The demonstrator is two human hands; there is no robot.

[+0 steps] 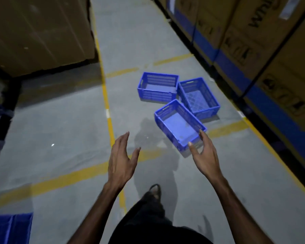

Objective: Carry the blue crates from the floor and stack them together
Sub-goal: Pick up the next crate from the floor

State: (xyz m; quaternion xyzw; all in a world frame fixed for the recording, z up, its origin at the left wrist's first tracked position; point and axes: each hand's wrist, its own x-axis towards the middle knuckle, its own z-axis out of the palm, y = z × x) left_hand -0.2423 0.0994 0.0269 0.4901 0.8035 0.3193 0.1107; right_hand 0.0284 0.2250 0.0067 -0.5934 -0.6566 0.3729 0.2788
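Head view shows you facing three blue crates on the floor of a warehouse aisle, none of them stacked yet, so by the look of it the carrying is not begun for this group. The nearest crate sits just ahead of you, its near corner toward your right hand. The far left crate and the far right crate lie just behind it, the three close together at odd angles and seemingly touching at their corners. All three stand upright and empty.

Your left hand is spread wide and holds nothing; your right hand is likewise spread and empty, its fingertips overlapping the nearest crate's rim in the picture, though you cannot tell whether they touch it.

A blue shape at the lower left corner may be another crate or a stack; too little shows to say.

For room, the aisle is open to your left across the yellow line. On your right, cardboard boxes run close beside the crates, so that side looks tight.
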